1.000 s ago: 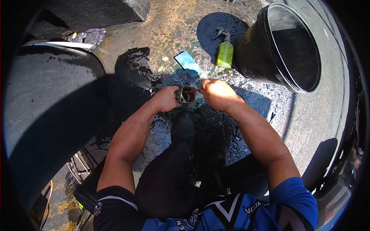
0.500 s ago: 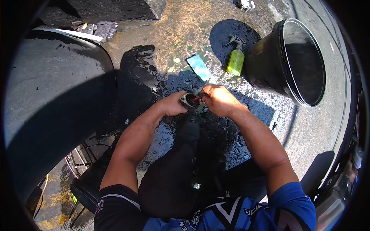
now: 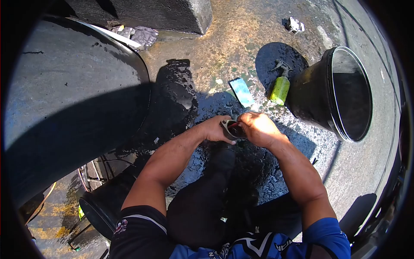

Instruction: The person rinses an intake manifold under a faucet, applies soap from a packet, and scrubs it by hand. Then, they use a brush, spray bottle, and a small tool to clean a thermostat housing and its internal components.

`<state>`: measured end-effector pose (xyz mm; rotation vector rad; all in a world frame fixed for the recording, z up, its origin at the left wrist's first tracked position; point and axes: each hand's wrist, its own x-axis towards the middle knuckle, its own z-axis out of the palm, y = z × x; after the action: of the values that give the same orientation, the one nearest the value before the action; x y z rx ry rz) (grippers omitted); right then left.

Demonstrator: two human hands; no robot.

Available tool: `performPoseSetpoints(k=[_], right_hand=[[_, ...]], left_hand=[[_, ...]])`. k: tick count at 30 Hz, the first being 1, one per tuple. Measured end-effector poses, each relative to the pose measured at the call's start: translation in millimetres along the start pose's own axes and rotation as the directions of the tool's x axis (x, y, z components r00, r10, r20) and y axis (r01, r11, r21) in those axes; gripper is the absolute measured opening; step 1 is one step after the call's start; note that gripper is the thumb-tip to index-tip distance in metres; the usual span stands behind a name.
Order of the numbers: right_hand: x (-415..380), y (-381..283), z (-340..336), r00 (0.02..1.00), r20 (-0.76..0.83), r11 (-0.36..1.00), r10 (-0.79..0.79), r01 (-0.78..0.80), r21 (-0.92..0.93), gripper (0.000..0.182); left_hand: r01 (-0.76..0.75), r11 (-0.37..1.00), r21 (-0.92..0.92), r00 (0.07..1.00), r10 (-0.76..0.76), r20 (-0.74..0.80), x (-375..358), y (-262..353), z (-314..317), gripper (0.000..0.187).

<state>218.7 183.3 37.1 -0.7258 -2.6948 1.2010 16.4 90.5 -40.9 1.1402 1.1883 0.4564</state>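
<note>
My left hand (image 3: 214,129) is wrapped around a hollow metal part with a flange (image 3: 237,134), its round opening tilted up toward me. In my right hand (image 3: 260,130) is a thin red tool (image 3: 234,124), pinched close to the fingertips, with its end inside the part's opening. The tool's tip is hidden in the dark bore, so its exact kind does not show. Just beyond my hands lies a flat light-blue sheet (image 3: 242,92) on the wet ground.
A spray bottle with yellow-green liquid (image 3: 280,90) lies beside a large tilted black bucket (image 3: 308,95) on the right. A big dark curved panel (image 3: 103,64) fills the left. A small white part (image 3: 295,25) and a dark block (image 3: 146,17) are farther off.
The view has shifted, so the whole scene sits lower and farther right. My right hand is closer over the part's opening, and less of the red tool shows.
</note>
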Motion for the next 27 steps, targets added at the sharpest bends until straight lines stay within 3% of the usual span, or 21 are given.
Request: performPoseSetpoints(k=[1,3,4,5,7,9,12,15,19,21,23,24,25,27], right_hand=[[0,11,-12,0.980,-0.173,0.994,-0.101,0.093,-0.055,0.014],[2,9,-27,0.980,-0.198,0.999,0.025,-0.014,0.053,0.014],[4,2,-12,0.992,-0.122,0.999,-0.041,0.040,-0.012,0.012],[7,-10,0,0.998,0.067,0.999,0.005,-0.002,-0.049,0.012],[7,-3,-14,0.985,-0.064,0.987,-0.160,0.160,-0.006,0.010],[2,9,-23,0.974,-0.213,0.996,-0.078,0.084,0.023,0.009],[3,-12,-3,0.998,0.006,0.998,-0.064,0.064,0.014,0.008],[2,-1,-5,0.980,-0.168,0.993,-0.107,0.114,0.038,0.007],[-6,-23,-7,0.992,0.120,0.999,0.043,-0.043,-0.004,0.016],[-6,-13,-25,0.998,0.005,0.991,-0.067,0.067,-0.113,0.018],[-7,-9,-30,0.980,-0.192,0.996,-0.059,0.046,-0.075,0.018],[-6,-15,-19,0.979,-0.189,0.996,-0.071,0.060,-0.063,0.016],[-4,-23,-9,0.999,-0.025,0.997,-0.045,0.043,-0.070,0.016],[-7,-14,-11,0.995,-0.036,0.990,-0.092,0.088,-0.106,0.017]], left_hand=[[0.010,1.000,-0.023,1.000,-0.009,0.016,-1,5,-6,0.047],[0.035,0.995,-0.093,0.999,-0.031,0.045,-9,28,-14,0.045],[0.335,0.942,-0.032,0.924,-0.321,0.208,-5,40,-21,0.043],[0.247,0.969,0.022,0.942,-0.245,0.230,-2,37,-21,0.044],[0.077,0.991,0.114,0.951,-0.107,0.291,-2,17,-19,0.044],[-0.031,0.999,-0.004,0.979,0.032,0.199,-5,15,-25,0.051],[-0.012,0.996,-0.086,0.980,0.029,0.195,0,13,-18,0.053],[-0.045,0.976,-0.215,0.999,0.042,-0.019,-3,13,-12,0.053],[0.072,0.997,0.004,0.994,-0.072,0.078,-10,35,-17,0.043],[0.084,0.996,-0.037,0.996,-0.083,0.033,-12,22,-11,0.037],[0.037,0.990,-0.137,0.997,-0.047,-0.069,-15,23,-5,0.035],[0.033,0.999,0.000,0.992,-0.033,-0.119,-13,25,-2,0.032],[0.027,0.999,0.047,0.997,-0.023,-0.076,-13,24,-2,0.032],[0.001,0.989,0.147,1.000,-0.003,0.014,-8,21,-7,0.031]])
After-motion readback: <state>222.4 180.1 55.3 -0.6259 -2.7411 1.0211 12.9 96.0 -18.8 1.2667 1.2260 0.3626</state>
